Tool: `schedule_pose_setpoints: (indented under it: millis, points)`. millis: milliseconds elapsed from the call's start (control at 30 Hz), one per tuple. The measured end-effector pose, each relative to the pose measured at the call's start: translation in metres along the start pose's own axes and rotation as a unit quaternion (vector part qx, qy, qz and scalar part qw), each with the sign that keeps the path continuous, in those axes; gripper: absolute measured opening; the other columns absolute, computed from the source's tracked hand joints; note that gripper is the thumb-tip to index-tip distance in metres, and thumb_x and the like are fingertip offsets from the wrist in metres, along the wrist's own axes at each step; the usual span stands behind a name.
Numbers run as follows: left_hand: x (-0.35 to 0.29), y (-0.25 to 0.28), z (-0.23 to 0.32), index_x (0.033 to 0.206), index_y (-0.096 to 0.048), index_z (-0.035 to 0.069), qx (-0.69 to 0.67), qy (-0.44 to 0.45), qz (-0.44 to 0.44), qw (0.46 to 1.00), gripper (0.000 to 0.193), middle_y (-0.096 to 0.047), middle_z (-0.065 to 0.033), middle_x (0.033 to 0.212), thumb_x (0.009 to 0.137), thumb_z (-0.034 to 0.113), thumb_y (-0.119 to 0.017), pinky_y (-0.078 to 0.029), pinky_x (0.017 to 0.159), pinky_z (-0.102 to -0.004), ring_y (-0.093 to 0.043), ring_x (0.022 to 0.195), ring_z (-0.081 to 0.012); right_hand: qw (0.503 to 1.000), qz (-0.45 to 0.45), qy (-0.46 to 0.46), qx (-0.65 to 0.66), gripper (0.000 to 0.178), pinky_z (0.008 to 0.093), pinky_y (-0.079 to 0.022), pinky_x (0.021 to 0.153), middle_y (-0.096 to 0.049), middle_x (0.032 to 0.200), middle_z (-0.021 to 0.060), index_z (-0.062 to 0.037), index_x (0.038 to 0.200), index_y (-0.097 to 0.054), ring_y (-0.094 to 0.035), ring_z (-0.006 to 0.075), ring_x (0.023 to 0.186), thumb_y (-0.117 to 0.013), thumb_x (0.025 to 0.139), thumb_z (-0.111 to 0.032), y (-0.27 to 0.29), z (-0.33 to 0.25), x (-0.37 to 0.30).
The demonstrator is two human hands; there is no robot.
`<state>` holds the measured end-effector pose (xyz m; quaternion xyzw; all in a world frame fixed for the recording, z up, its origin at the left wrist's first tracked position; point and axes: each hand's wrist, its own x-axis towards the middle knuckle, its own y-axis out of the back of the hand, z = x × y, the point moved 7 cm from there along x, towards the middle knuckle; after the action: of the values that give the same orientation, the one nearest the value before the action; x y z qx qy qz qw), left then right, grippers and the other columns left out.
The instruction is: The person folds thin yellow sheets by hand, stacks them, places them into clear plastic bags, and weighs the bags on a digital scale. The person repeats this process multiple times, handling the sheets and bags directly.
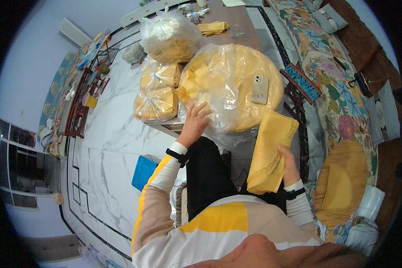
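Note:
My right hand [290, 166] grips a folded bundle of thin yellow pancakes [272, 149], held upright beside the table's near right corner. Fingers apart, my left hand [196, 123] is at the near left edge of a big round stack of pancakes [266, 67]. A clear plastic sheet [225, 91] drapes over much of that stack, and I cannot tell if my left fingers touch it. A phone [260, 89] lies on the stack's right side. Just left of the stack sit two clear bags of folded pancakes [158, 103], with a larger filled bag [170, 38] behind them.
Folded yellow pancakes [213, 28] lie farther back on the brown table [236, 15]. A stool with a blue woven seat [301, 82] stands to the right. Beside the floral sofa cover [328, 89] is a round woven tray [357, 163]. A blue plastic container [143, 173] is on the floor.

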<state>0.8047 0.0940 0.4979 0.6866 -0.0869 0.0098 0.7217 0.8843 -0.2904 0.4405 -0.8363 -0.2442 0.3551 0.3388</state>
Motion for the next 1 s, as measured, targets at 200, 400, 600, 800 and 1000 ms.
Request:
schedule_pose_setpoints:
  millis: [200,400,600,800,1000]
  points:
    - [-0.002,-0.012,-0.081,0.135,-0.068,0.005,-0.758,0.353,0.261,0.483,0.038,-0.076,-0.0119,0.124,0.117,0.036,-0.054,-0.065,0.089,-0.0446,-0.076,0.105,-0.0274,0.995,0.096,0.020,-0.035,0.052,0.0433,-0.060,0.103,-0.073,0.136,0.0121,-0.0027,0.149,-0.061,-0.074,0.0290,0.118,-0.071,0.105,-0.027,0.026,-0.022,-0.017]
    - [-0.024,-0.004,-0.057,0.142,-0.067,0.007,-0.888,0.262,0.220,0.306,0.061,-0.077,-0.0111,0.123,0.116,0.059,-0.050,-0.064,0.084,-0.0458,-0.075,0.108,-0.0297,0.997,0.046,0.053,-0.012,0.054,0.0423,-0.059,0.107,-0.072,0.140,0.0124,-0.0031,0.152,-0.059,-0.073,0.0283,0.122,-0.067,0.107,-0.032,0.004,-0.038,-0.034]
    - [-0.062,-0.044,-0.031,0.157,-0.058,0.010,-0.848,0.320,0.188,0.378,0.065,-0.071,-0.0114,0.142,0.113,0.057,-0.060,-0.062,0.099,-0.0467,-0.071,0.121,-0.0300,1.000,-0.010,0.000,0.003,0.051,0.0410,-0.061,0.106,-0.075,0.136,0.0120,-0.0045,0.149,-0.063,-0.075,0.0273,0.120,-0.068,0.108,-0.033,-0.037,-0.025,-0.015]
    - [-0.086,-0.079,-0.043,0.153,-0.059,0.005,-0.816,0.344,0.197,0.421,0.049,-0.072,-0.0106,0.140,0.115,0.036,-0.063,-0.059,0.104,-0.0446,-0.071,0.123,-0.0274,0.973,-0.093,-0.208,0.023,0.046,0.0413,-0.066,0.096,-0.080,0.129,0.0121,-0.0020,0.142,-0.068,-0.080,0.0254,0.108,-0.073,0.106,-0.030,-0.105,0.069,0.070]
    - [-0.118,-0.053,-0.057,0.151,-0.058,0.004,-0.778,0.410,0.306,0.364,0.043,-0.071,-0.0115,0.139,0.118,0.031,-0.056,-0.062,0.100,-0.0405,-0.072,0.121,-0.0253,0.973,-0.082,-0.210,0.038,0.049,0.0417,-0.066,0.096,-0.080,0.130,0.0122,-0.0032,0.145,-0.068,-0.080,0.0265,0.109,-0.074,0.104,-0.030,-0.104,0.090,0.067]
